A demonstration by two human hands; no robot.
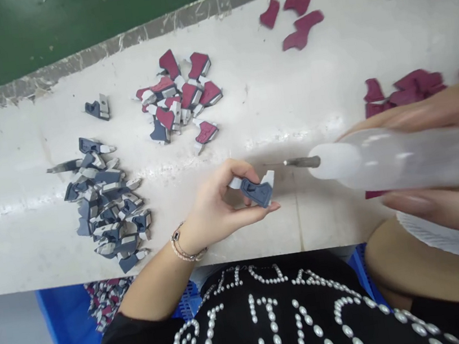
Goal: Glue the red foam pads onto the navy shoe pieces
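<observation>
My left hand (221, 204) pinches a dark blue and light grey plastic part (257, 192) between thumb and fingers, its recessed face turned up. At the right, my right hand (437, 165) is wrapped round a translucent white squeeze bottle (407, 158), blurred by motion. The bottle's thin needle tip (273, 164) points left, just above and to the right of the part, apart from it. Some fingers of my right hand are hidden behind the bottle.
Blue-grey parts (108, 203) are heaped at the left, maroon-topped assemblies (180, 96) at the upper middle. Loose maroon pieces (299, 28) lie at the upper right, more maroon pieces (409, 88) beside my right hand. A blue bin (69, 325) stands below the table edge.
</observation>
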